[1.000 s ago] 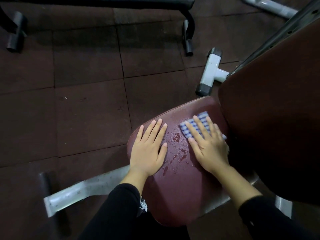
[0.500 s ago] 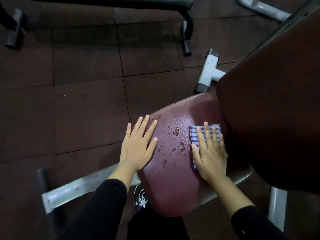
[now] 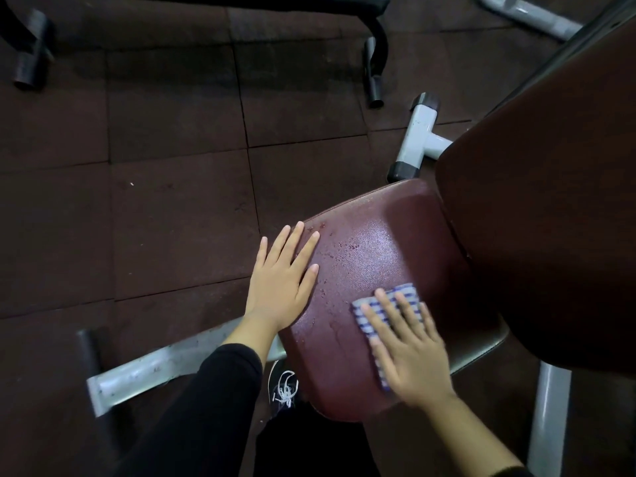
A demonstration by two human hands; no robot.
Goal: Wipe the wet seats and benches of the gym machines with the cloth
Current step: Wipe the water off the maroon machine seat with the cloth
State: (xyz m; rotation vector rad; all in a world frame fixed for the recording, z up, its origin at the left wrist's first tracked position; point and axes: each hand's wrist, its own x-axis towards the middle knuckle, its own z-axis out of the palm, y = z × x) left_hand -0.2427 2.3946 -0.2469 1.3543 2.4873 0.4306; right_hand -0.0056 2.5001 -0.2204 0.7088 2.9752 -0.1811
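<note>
A maroon padded seat (image 3: 364, 249) of a gym machine fills the middle of the view, with small water drops near its left edge. My right hand (image 3: 411, 349) lies flat with straight fingers on a blue-and-white checked cloth (image 3: 364, 316), pressing it onto the seat's near right part. My left hand (image 3: 280, 284) rests flat on the seat's left edge, fingers straight and partly over the rim. The maroon backrest (image 3: 547, 228) rises at the right.
Grey metal frame bars lie on the floor: one (image 3: 151, 368) under the seat at lower left, one T-shaped foot (image 3: 418, 139) behind the seat. A black bench frame (image 3: 375, 60) stands at the back. Dark rubber floor tiles (image 3: 172, 208) spread left. My shoe (image 3: 284, 390) shows below the seat.
My right hand has slid the cloth toward me across the seat, and the larger drops in the middle are gone. My left hand has shifted left to the seat's edge.
</note>
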